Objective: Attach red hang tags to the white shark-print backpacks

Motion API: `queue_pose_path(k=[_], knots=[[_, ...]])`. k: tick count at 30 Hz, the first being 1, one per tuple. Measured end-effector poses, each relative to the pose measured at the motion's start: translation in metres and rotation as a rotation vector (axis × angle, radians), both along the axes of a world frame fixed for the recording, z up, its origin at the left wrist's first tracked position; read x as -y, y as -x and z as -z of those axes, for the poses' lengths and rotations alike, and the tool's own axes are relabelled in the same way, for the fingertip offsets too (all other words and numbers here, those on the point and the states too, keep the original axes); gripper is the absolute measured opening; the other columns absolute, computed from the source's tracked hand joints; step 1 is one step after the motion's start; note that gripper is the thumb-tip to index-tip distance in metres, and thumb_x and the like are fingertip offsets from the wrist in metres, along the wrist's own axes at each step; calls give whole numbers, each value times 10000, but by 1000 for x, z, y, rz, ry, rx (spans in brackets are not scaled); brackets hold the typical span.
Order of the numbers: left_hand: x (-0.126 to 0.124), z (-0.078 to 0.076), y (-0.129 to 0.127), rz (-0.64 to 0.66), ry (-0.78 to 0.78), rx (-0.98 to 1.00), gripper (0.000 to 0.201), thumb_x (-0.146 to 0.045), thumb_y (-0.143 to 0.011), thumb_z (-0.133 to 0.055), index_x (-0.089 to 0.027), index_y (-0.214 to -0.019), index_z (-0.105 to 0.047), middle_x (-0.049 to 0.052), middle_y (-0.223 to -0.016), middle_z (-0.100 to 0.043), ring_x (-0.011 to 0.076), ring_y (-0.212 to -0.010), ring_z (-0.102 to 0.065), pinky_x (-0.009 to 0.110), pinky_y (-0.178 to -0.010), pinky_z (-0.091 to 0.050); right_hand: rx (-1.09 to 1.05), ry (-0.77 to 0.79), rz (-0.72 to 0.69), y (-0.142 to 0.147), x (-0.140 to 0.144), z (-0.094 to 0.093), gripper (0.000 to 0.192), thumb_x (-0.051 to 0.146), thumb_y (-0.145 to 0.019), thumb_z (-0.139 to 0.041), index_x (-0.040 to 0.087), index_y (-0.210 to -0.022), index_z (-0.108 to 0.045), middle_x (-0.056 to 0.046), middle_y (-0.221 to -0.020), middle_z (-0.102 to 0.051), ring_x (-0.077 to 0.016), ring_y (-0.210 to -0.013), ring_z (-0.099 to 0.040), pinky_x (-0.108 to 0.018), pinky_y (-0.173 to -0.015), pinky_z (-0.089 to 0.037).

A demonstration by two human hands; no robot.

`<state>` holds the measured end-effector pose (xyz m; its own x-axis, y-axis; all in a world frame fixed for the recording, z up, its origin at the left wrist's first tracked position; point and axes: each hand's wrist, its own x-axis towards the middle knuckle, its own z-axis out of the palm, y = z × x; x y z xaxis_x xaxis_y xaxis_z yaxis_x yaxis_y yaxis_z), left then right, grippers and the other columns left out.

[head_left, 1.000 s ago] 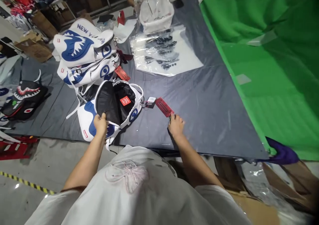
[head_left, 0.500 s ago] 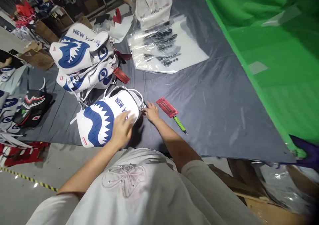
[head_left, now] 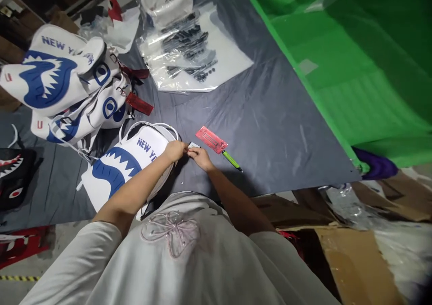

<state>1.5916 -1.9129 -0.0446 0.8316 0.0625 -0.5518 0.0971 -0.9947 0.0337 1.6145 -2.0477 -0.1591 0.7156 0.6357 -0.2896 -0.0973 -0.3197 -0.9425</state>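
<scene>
Backpack point(head_left: 135, 159), white with a blue shark-mouth print, is laid face up on the counter point(head_left: 270, 116). Just off its upper right edge, a small pale tag point(head_left: 194, 145) is pinched between the closed fingertips of the left hand point(head_left: 176, 151) and the right hand point(head_left: 201, 158). To the right of the backpack, a red tag point(head_left: 211, 139) is laid flat, with a green pen point(head_left: 231, 161) at its corner.

Caution: the small pale tag may be bent or dropped if the hands are parted sharply. The pen may be set rolling if it is brushed by the right forearm point(head_left: 232, 201). The backpack may be shifted if it is pressed by the left forearm point(head_left: 138, 183), which is passed over it.

Limits of view: finger contact is blurred, and any attachment to the backpack cannot be made out. The end of the lettering point(head_left: 146, 148) is covered. Left of the backpack, a black shark-print bag point(head_left: 20, 174) is cut off.
</scene>
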Motion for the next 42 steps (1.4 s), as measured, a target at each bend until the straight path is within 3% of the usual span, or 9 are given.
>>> queue_pose_path(k=[5,10,13,18,23,27,32,35,42], knots=[[-15,-11,-15,66,7,-34,276,-260,-912,-507,-220,-1036,-750,110,-982,-760,247,-958,-702,296,-784,-477,-244,-233,48,-3,-4,0,282,429,-831,-605,167,-770,-689,-31,-740,-706,-133,-691,-592,-261,-712,-480],[-17,-9,-15,85,59,-49,269,-249,-901,-489,-244,-991,-742,73,-959,-760,228,-932,-697,274,-747,-452,-368,-331,143,-1,-5,2,335,513,-700,-747,197,-714,-636,-5,-682,-677,-126,-649,-574,-263,-664,-475],[-16,-8,-14,55,59,-46,257,-244,-899,-488,-240,-983,-731,67,-937,-756,226,-921,-695,266,-727,-442,-406,-350,207,0,-10,4,397,543,-622,-809,217,-701,-597,16,-662,-645,-127,-640,-564,-265,-639,-462],[-16,-6,-14,2,46,-33,267,-246,-923,-460,-244,-1016,-710,58,-930,-755,219,-907,-694,264,-728,-437,-471,-363,225,-2,-13,8,442,647,-699,-712,218,-725,-609,-7,-689,-648,-140,-661,-578,-288,-658,-468],[-15,-4,-13,-18,31,-25,251,-243,-909,-484,-241,-1037,-699,72,-952,-756,230,-919,-696,272,-726,-436,-474,-360,234,0,-12,7,430,545,-600,-821,230,-749,-569,34,-646,-625,-131,-632,-560,-279,-641,-453],[-13,-5,-14,-22,20,-26,238,-251,-917,-492,-238,-1029,-702,77,-939,-757,233,-913,-702,272,-718,-439,-449,-368,247,1,-13,5,390,560,-673,-754,221,-753,-578,14,-690,-651,-145,-677,-597,-297,-679,-468],[-11,-7,-15,-43,16,-45,225,-264,-930,-500,-244,-1029,-701,74,-965,-755,225,-936,-700,265,-743,-450,-451,-369,277,2,-17,8,369,494,-636,-792,225,-739,-561,30,-671,-629,-144,-670,-593,-300,-686,-471],[-12,-7,-15,-55,15,-47,232,-271,-937,-491,-246,-1029,-702,76,-973,-752,227,-957,-696,268,-762,-452,-464,-373,283,4,-17,10,352,533,-693,-735,221,-753,-584,7,-721,-658,-146,-686,-607,-321,-724,-492],[-12,-3,-14,-62,15,-32,228,-259,-922,-501,-252,-1013,-710,72,-950,-754,222,-934,-701,260,-738,-445,-448,-364,294,3,-16,12,378,542,-658,-754,225,-773,-584,-3,-701,-654,-159,-654,-608,-347,-708,-501]])
